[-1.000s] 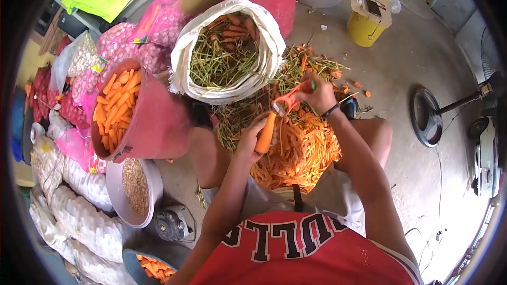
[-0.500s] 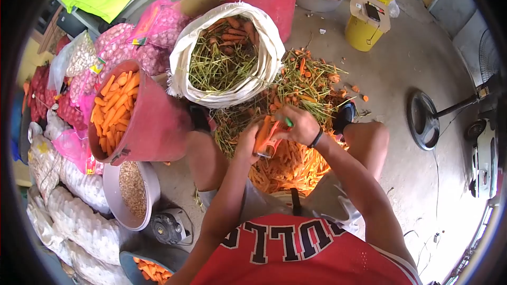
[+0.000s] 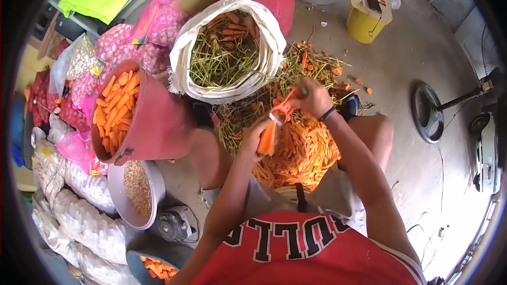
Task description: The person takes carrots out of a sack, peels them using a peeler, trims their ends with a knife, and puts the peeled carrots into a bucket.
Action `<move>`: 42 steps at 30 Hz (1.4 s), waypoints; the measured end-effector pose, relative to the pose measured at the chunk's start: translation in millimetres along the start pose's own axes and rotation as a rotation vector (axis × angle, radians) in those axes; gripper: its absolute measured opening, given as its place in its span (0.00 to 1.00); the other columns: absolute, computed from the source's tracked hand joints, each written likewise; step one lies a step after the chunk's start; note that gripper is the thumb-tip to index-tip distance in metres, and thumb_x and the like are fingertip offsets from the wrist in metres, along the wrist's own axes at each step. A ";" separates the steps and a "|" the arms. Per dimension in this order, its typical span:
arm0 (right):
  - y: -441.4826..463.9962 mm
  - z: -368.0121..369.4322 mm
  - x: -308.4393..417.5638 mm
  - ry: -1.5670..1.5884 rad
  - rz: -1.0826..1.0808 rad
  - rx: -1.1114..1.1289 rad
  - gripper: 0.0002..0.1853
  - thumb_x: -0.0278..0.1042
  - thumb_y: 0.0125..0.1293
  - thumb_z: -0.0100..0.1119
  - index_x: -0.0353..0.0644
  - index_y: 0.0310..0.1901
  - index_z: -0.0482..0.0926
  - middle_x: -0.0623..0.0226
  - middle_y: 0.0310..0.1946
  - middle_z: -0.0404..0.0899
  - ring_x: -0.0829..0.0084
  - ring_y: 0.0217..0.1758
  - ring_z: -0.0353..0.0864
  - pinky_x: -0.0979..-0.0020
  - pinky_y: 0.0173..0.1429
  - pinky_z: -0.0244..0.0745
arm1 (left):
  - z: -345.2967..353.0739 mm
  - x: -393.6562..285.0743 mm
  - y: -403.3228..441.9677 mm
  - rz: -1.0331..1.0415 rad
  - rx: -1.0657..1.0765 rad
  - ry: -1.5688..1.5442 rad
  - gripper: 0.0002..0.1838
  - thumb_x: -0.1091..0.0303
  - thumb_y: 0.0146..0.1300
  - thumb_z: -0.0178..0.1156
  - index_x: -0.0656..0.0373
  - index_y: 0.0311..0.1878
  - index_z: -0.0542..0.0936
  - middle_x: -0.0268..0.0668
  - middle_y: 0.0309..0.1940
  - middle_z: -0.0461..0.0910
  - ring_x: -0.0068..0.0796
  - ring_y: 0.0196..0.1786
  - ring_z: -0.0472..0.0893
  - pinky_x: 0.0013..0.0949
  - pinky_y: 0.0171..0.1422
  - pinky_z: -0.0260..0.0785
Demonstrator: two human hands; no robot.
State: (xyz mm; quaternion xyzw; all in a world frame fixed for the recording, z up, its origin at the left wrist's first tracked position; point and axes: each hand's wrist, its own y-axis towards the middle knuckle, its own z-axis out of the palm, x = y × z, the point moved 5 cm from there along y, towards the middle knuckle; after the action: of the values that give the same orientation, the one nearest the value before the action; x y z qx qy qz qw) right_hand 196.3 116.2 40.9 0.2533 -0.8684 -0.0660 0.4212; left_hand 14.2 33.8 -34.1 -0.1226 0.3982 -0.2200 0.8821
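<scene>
My left hand (image 3: 252,136) is closed around a carrot (image 3: 267,141), whose bright orange lower end points toward me. Gripped in my right hand (image 3: 315,99) is an orange peeler (image 3: 285,108), its head against the carrot's upper end. A bit of green shows at my right fingers. Below both hands, between my knees, lies a heap of carrot peelings (image 3: 306,153). Just beyond them, carrot tops and cut pieces (image 3: 303,74) are scattered over the floor. A white sack (image 3: 272,26) stands open ahead, with unpeeled carrots (image 3: 232,31) and green stalks inside.
At left, a tilted red bucket (image 3: 158,126) holds peeled carrots (image 3: 116,108). Near it are a basin of pale pieces (image 3: 156,179), filled sacks (image 3: 84,221) and pink net bags (image 3: 158,26). A yellow bucket (image 3: 363,27) and a round black stand base (image 3: 426,112) are at right.
My right hand has moved up and away with the peeler, toward the carrot's far end. The carrot now tilts with its lower end toward me. The view has shifted slightly.
</scene>
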 end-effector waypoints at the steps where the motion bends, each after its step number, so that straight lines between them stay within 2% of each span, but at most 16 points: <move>1: -0.5 1.2 -2.6 0.053 0.046 0.014 0.31 0.44 0.42 0.81 0.41 0.49 0.80 0.61 0.35 0.82 0.64 0.34 0.84 0.66 0.41 0.81 | 1.8 -1.3 -0.7 -0.018 0.001 0.020 0.17 0.66 0.73 0.50 0.62 0.61 0.72 0.40 0.47 0.80 0.28 0.43 0.82 0.32 0.45 0.78; 3: 2.5 -2.6 -5.7 0.147 0.130 0.035 0.32 0.45 0.43 0.81 0.41 0.50 0.79 0.61 0.36 0.82 0.65 0.35 0.84 0.66 0.43 0.82 | 1.2 -3.1 9.9 0.009 0.009 -0.097 0.17 0.65 0.73 0.50 0.60 0.61 0.72 0.41 0.47 0.79 0.28 0.42 0.82 0.33 0.43 0.79; 5: -12.3 9.7 41.9 0.047 -0.228 0.109 0.33 0.45 0.43 0.80 0.42 0.52 0.80 0.59 0.36 0.81 0.65 0.40 0.83 0.64 0.47 0.81 | 6.5 -2.2 13.6 0.051 -0.082 -0.138 0.18 0.64 0.73 0.51 0.59 0.62 0.72 0.40 0.46 0.80 0.27 0.40 0.82 0.33 0.40 0.79; 7: -10.1 10.9 34.5 0.014 -0.316 0.008 0.32 0.44 0.41 0.82 0.40 0.48 0.79 0.63 0.30 0.78 0.66 0.31 0.80 0.65 0.38 0.79 | 15.8 -5.5 5.0 0.002 -0.066 -0.103 0.18 0.64 0.73 0.50 0.58 0.63 0.70 0.39 0.43 0.79 0.25 0.36 0.81 0.32 0.37 0.79; 9: 3.0 -4.9 0.6 -0.043 -0.042 -0.041 0.34 0.45 0.41 0.82 0.38 0.49 0.79 0.62 0.30 0.79 0.65 0.31 0.81 0.65 0.39 0.79 | 7.7 -1.2 1.2 -0.049 0.062 -0.059 0.19 0.64 0.73 0.49 0.58 0.64 0.70 0.38 0.41 0.79 0.25 0.34 0.81 0.31 0.35 0.78; 11: 11.7 -27.5 -13.8 -0.264 -0.002 -0.290 0.30 0.41 0.43 0.81 0.36 0.46 0.78 0.62 0.32 0.80 0.66 0.34 0.83 0.68 0.40 0.79 | 15.8 -6.5 -6.8 -0.051 -0.086 -0.009 0.19 0.64 0.73 0.49 0.58 0.64 0.70 0.37 0.39 0.79 0.26 0.31 0.79 0.30 0.32 0.76; 13: 6.7 -12.6 -20.0 0.083 0.183 -0.078 0.29 0.40 0.43 0.81 0.37 0.46 0.78 0.58 0.37 0.81 0.65 0.36 0.84 0.66 0.42 0.80 | 12.7 -5.7 2.1 -0.004 -0.048 -0.085 0.19 0.64 0.74 0.49 0.58 0.64 0.70 0.37 0.39 0.79 0.26 0.30 0.79 0.30 0.32 0.76; 17: -15.5 8.2 51.7 -0.023 -0.264 0.068 0.31 0.44 0.43 0.80 0.44 0.51 0.81 0.60 0.36 0.80 0.63 0.37 0.82 0.62 0.45 0.78 | 23.6 -9.9 2.2 0.022 -0.177 -0.116 0.16 0.65 0.74 0.48 0.58 0.61 0.71 0.37 0.41 0.79 0.27 0.34 0.80 0.32 0.36 0.78; 19: -4.3 8.6 12.4 -0.047 -0.187 -0.011 0.32 0.44 0.44 0.79 0.43 0.53 0.80 0.60 0.35 0.79 0.61 0.36 0.82 0.62 0.43 0.78 | 3.4 0.7 2.5 0.027 -0.058 -0.067 0.16 0.64 0.74 0.50 0.57 0.61 0.72 0.37 0.44 0.78 0.27 0.37 0.81 0.32 0.36 0.77; 20: 3.8 -9.4 7.8 -0.014 0.049 -0.017 0.33 0.44 0.44 0.79 0.43 0.53 0.79 0.59 0.34 0.78 0.60 0.35 0.82 0.63 0.42 0.78 | 1.6 0.3 -0.7 -0.003 -0.036 -0.051 0.16 0.63 0.73 0.51 0.56 0.61 0.71 0.36 0.44 0.78 0.28 0.37 0.81 0.33 0.35 0.77; 23: 11.4 -20.9 -23.7 -0.091 0.126 -0.170 0.32 0.42 0.42 0.81 0.38 0.49 0.78 0.58 0.32 0.79 0.61 0.35 0.82 0.63 0.41 0.78 | 0.3 -1.2 4.1 0.003 -0.048 -0.002 0.16 0.63 0.73 0.53 0.55 0.61 0.71 0.36 0.46 0.77 0.27 0.38 0.80 0.33 0.34 0.77; 29: -13.8 15.5 42.8 -0.036 -0.175 0.152 0.30 0.45 0.42 0.80 0.43 0.46 0.79 0.59 0.38 0.78 0.56 0.39 0.82 0.58 0.43 0.79 | 0.5 -7.2 6.9 0.125 -0.165 0.074 0.16 0.64 0.74 0.52 0.57 0.61 0.74 0.36 0.49 0.79 0.26 0.44 0.82 0.31 0.44 0.79; 32: -3.1 7.2 22.6 -0.101 -0.103 0.139 0.33 0.46 0.41 0.80 0.39 0.48 0.78 0.57 0.36 0.77 0.54 0.40 0.80 0.60 0.44 0.77 | -5.3 6.2 0.8 0.015 -0.149 0.097 0.19 0.62 0.75 0.49 0.57 0.65 0.70 0.36 0.47 0.79 0.25 0.41 0.81 0.31 0.40 0.78; 36: 16.1 -29.1 -16.3 -0.214 0.095 -0.194 0.27 0.37 0.43 0.80 0.37 0.43 0.77 0.58 0.34 0.78 0.58 0.37 0.80 0.60 0.44 0.77 | -0.7 4.1 2.8 -0.061 -0.115 0.068 0.18 0.58 0.75 0.50 0.54 0.63 0.72 0.35 0.40 0.80 0.26 0.34 0.80 0.31 0.32 0.76; 39: 6.1 -4.9 -22.2 0.090 0.203 -0.007 0.30 0.43 0.42 0.80 0.38 0.45 0.78 0.55 0.41 0.81 0.62 0.42 0.84 0.63 0.44 0.80 | -2.7 -1.4 5.4 -0.083 -0.090 -0.021 0.17 0.56 0.74 0.51 0.53 0.59 0.75 0.33 0.37 0.79 0.25 0.34 0.80 0.30 0.33 0.76; 42: -10.7 8.7 35.3 0.014 -0.197 0.072 0.31 0.44 0.44 0.80 0.41 0.50 0.80 0.58 0.38 0.81 0.61 0.40 0.83 0.64 0.45 0.79 | 19.8 -11.7 1.4 -0.034 -0.205 -0.042 0.16 0.56 0.74 0.51 0.54 0.56 0.75 0.32 0.31 0.77 0.25 0.30 0.78 0.29 0.33 0.74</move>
State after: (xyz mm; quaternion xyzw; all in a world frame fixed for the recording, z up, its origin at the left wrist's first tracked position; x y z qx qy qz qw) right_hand 175.5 88.6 56.5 0.3529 -0.8382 -0.0743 0.4092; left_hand 22.7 41.6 -14.2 -0.2234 0.3980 -0.1907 0.8691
